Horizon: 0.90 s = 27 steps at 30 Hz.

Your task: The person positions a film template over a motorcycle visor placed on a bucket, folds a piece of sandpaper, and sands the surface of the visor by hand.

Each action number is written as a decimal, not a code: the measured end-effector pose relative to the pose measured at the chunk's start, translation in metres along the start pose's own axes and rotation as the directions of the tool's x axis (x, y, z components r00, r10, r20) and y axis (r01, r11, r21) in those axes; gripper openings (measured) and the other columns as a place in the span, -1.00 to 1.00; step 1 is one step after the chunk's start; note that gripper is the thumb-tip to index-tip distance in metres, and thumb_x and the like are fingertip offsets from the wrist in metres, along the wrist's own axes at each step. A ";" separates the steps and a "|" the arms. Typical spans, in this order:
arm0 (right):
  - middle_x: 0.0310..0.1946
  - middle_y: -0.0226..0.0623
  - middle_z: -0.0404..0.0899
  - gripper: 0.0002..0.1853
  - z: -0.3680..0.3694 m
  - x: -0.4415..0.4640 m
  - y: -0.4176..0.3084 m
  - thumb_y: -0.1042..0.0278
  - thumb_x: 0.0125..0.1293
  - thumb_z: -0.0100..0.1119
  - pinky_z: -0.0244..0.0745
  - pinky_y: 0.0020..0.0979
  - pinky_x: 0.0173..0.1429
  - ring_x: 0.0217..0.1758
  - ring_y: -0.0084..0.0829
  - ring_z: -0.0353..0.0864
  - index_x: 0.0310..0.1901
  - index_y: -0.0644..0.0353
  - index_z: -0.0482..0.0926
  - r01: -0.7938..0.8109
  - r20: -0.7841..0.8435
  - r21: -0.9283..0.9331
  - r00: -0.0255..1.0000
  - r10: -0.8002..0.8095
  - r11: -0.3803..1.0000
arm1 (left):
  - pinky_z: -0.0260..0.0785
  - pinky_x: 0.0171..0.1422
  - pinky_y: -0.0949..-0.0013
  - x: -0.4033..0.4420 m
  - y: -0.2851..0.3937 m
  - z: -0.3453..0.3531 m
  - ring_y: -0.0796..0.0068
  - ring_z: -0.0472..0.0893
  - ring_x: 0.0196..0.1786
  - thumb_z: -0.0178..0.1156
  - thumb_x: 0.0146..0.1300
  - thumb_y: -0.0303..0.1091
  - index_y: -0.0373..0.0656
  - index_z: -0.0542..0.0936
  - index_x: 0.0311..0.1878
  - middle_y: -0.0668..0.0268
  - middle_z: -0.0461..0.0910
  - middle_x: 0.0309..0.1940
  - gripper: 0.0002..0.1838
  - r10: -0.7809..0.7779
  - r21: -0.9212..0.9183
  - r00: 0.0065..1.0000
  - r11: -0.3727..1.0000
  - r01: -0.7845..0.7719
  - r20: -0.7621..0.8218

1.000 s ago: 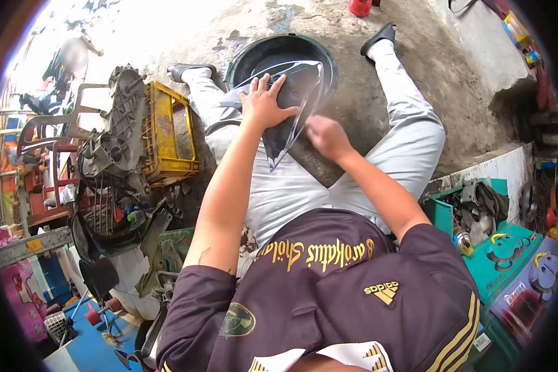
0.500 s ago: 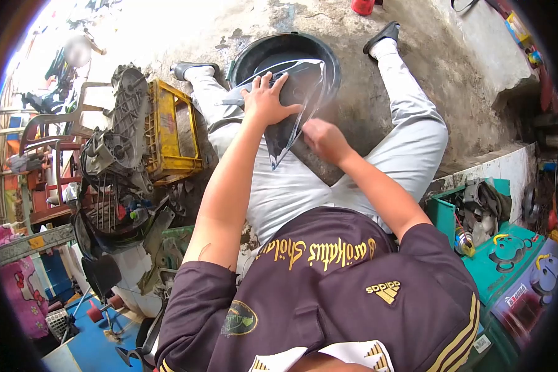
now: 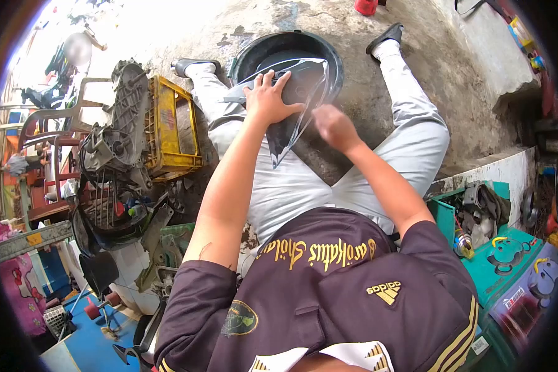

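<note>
A dark, roughly triangular plastic panel with glossy, pale-shining edges lies across my lap and partly over a round black basin. My left hand rests on the panel with its fingers spread and the thumb pointing right. Close to the panel's right edge is my right hand, its fingers curled closed and slightly blurred. Whatever the right fingers may hold is hidden. Part of the basin's inside is covered by the panel.
To the left stand a yellow crate and a grey metal engine casing. On the right are an open green toolbox and a green case. A red container sits at the top on the concrete floor.
My right hand has moved slightly up and to the right, away from the panel's edge. The left hand stays spread on the panel.
</note>
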State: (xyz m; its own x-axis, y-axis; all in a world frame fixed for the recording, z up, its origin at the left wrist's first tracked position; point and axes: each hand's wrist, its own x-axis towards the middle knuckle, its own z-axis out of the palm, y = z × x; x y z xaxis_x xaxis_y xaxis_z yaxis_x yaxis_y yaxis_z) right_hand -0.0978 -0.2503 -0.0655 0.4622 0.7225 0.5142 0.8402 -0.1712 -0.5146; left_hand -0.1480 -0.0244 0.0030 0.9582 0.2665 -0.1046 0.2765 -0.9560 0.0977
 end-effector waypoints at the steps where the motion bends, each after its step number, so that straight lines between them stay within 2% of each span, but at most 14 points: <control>1: -0.19 -0.06 0.67 -0.87 0.000 -0.005 -0.004 0.48 0.34 0.26 0.63 -0.05 0.07 -0.07 0.00 0.68 -0.10 0.26 0.61 -0.003 -0.003 -0.001 1.000 0.003 1.000 | 0.08 0.62 -0.52 -0.001 0.000 0.001 -0.02 0.18 0.74 0.42 -0.02 0.61 0.40 0.31 0.70 0.15 0.21 0.72 0.19 0.004 0.002 1.000 1.000 -0.004 0.001; 3: -0.19 -0.04 0.66 -0.89 0.001 -0.009 -0.009 0.48 0.37 0.24 0.63 -0.04 0.07 -0.07 0.01 0.68 -0.11 0.26 0.60 0.054 0.149 0.002 0.987 -0.054 0.999 | 0.09 0.62 -0.52 -0.002 0.000 0.000 -0.01 0.19 0.74 0.42 -0.02 0.61 0.41 0.31 0.70 0.16 0.22 0.72 0.19 0.002 0.021 1.000 1.000 -0.002 -0.020; 5: -0.21 -0.03 0.65 -0.88 0.002 -0.005 0.000 0.50 0.37 0.24 0.63 -0.04 0.06 -0.08 0.01 0.68 -0.11 0.28 0.59 0.033 0.033 0.005 0.999 -0.033 0.999 | 0.09 0.61 -0.52 0.000 0.000 0.000 -0.01 0.19 0.74 0.42 -0.03 0.61 0.41 0.31 0.70 0.15 0.21 0.72 0.19 0.000 0.019 1.000 1.000 0.000 -0.018; 7: -0.20 -0.04 0.65 -0.87 0.003 -0.002 -0.001 0.51 0.35 0.24 0.63 -0.05 0.06 -0.06 0.00 0.68 -0.10 0.30 0.59 -0.231 -0.122 0.046 0.964 0.235 0.972 | 0.09 0.61 -0.52 -0.001 0.000 0.001 -0.01 0.19 0.73 0.43 -0.03 0.60 0.41 0.31 0.70 0.15 0.21 0.72 0.19 -0.003 0.011 1.000 1.000 0.003 -0.009; 9: -0.17 -0.02 0.66 -0.86 0.000 -0.008 -0.009 0.53 0.36 0.23 0.64 -0.05 0.09 -0.04 0.02 0.69 -0.08 0.32 0.61 -0.102 -0.050 0.026 0.993 0.104 0.994 | 0.09 0.62 -0.50 0.001 0.000 0.001 -0.02 0.19 0.74 0.42 -0.02 0.61 0.42 0.31 0.70 0.15 0.21 0.72 0.19 -0.001 0.021 1.000 1.000 0.001 -0.002; 11: -0.12 0.00 0.68 -0.87 -0.005 -0.006 -0.017 0.52 0.42 0.20 0.64 -0.05 0.12 0.00 0.05 0.70 -0.06 0.34 0.63 0.066 0.204 0.049 0.976 -0.075 0.997 | 0.10 0.61 -0.49 0.000 -0.001 0.002 -0.03 0.19 0.73 0.42 -0.02 0.60 0.42 0.31 0.70 0.14 0.22 0.72 0.18 0.004 0.022 1.000 1.000 -0.004 -0.015; 12: -0.13 0.00 0.69 -0.86 -0.006 -0.003 -0.010 0.53 0.42 0.22 0.64 -0.05 0.12 -0.02 0.07 0.71 -0.05 0.34 0.64 0.071 0.051 0.078 0.996 -0.076 0.994 | 0.10 0.61 -0.49 0.000 -0.001 0.002 -0.04 0.19 0.73 0.42 -0.01 0.60 0.43 0.32 0.69 0.14 0.22 0.71 0.17 0.005 0.022 1.000 1.000 -0.005 -0.024; 13: -0.13 0.00 0.69 -0.86 -0.005 0.000 -0.006 0.53 0.42 0.22 0.64 -0.05 0.12 -0.02 0.07 0.71 -0.05 0.34 0.64 0.072 0.051 0.079 0.996 -0.077 0.994 | 0.10 0.61 -0.49 -0.001 -0.001 0.002 -0.04 0.19 0.73 0.42 -0.01 0.59 0.43 0.32 0.69 0.14 0.23 0.71 0.17 0.004 0.019 1.000 1.000 -0.004 -0.031; 15: -0.15 0.00 0.69 -0.84 -0.006 0.004 0.000 0.53 0.38 0.25 0.64 -0.05 0.09 -0.05 0.05 0.71 -0.05 0.33 0.64 -0.260 -0.125 0.099 0.954 0.272 0.960 | 0.09 0.61 -0.49 -0.001 -0.001 0.002 -0.04 0.19 0.73 0.42 -0.01 0.59 0.44 0.32 0.69 0.14 0.22 0.71 0.17 -0.001 0.021 1.000 1.000 0.002 -0.024; 17: -0.16 -0.01 0.69 -0.83 -0.005 0.001 -0.006 0.53 0.36 0.27 0.65 -0.06 0.08 -0.07 0.04 0.71 -0.04 0.32 0.64 -0.194 -0.133 0.061 0.971 0.200 0.979 | 0.09 0.61 -0.49 0.001 0.000 0.002 -0.04 0.18 0.73 0.42 -0.01 0.59 0.44 0.32 0.69 0.13 0.22 0.72 0.17 -0.004 0.025 1.000 1.000 0.004 -0.016; 20: -0.18 -0.04 0.67 -0.85 0.002 -0.011 -0.015 0.53 0.38 0.28 0.64 -0.04 0.07 -0.06 0.05 0.71 -0.05 0.31 0.64 -0.025 0.086 0.050 0.996 0.021 0.998 | 0.08 0.62 -0.49 0.000 0.000 0.001 -0.03 0.18 0.74 0.42 -0.01 0.59 0.43 0.32 0.69 0.14 0.21 0.72 0.17 -0.003 0.007 1.000 1.000 0.003 -0.009; 23: -0.20 -0.04 0.66 -0.87 -0.004 -0.002 -0.008 0.52 0.37 0.28 0.63 -0.03 0.06 -0.07 0.03 0.71 -0.08 0.29 0.65 -0.200 -0.112 0.048 0.973 0.204 0.979 | 0.09 0.60 -0.44 -0.002 0.000 0.001 -0.01 0.16 0.75 0.38 0.04 0.63 0.40 0.31 0.70 0.10 0.23 0.71 0.16 0.002 0.034 1.000 0.999 -0.002 -0.013; 25: -0.18 -0.04 0.67 -0.87 -0.002 -0.001 -0.007 0.51 0.37 0.30 0.63 -0.03 0.07 -0.05 0.01 0.72 -0.08 0.25 0.66 -0.246 -0.116 0.080 0.960 0.254 0.966 | 0.09 0.60 -0.45 -0.001 0.001 0.000 -0.02 0.17 0.75 0.39 0.04 0.63 0.39 0.31 0.70 0.09 0.23 0.71 0.16 0.001 0.037 1.000 0.999 -0.001 -0.005; 27: -0.12 -0.04 0.68 -0.85 0.005 -0.007 -0.015 0.46 0.39 0.31 0.63 -0.05 0.10 0.01 -0.01 0.72 -0.03 0.18 0.69 0.022 0.108 0.043 0.994 -0.026 0.999 | 0.07 0.60 -0.46 0.001 0.000 0.000 -0.03 0.15 0.76 0.36 0.05 0.65 0.40 0.29 0.71 0.09 0.21 0.72 0.17 0.004 0.045 1.000 0.999 -0.004 0.012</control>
State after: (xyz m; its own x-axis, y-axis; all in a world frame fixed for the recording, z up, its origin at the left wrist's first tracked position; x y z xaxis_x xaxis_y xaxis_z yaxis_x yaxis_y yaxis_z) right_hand -0.1148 -0.2492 -0.0647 0.4066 0.7948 0.4505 0.8372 -0.1267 -0.5321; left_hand -0.1473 -0.0246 0.0033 0.9583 0.2612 -0.1163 0.2687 -0.9617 0.0536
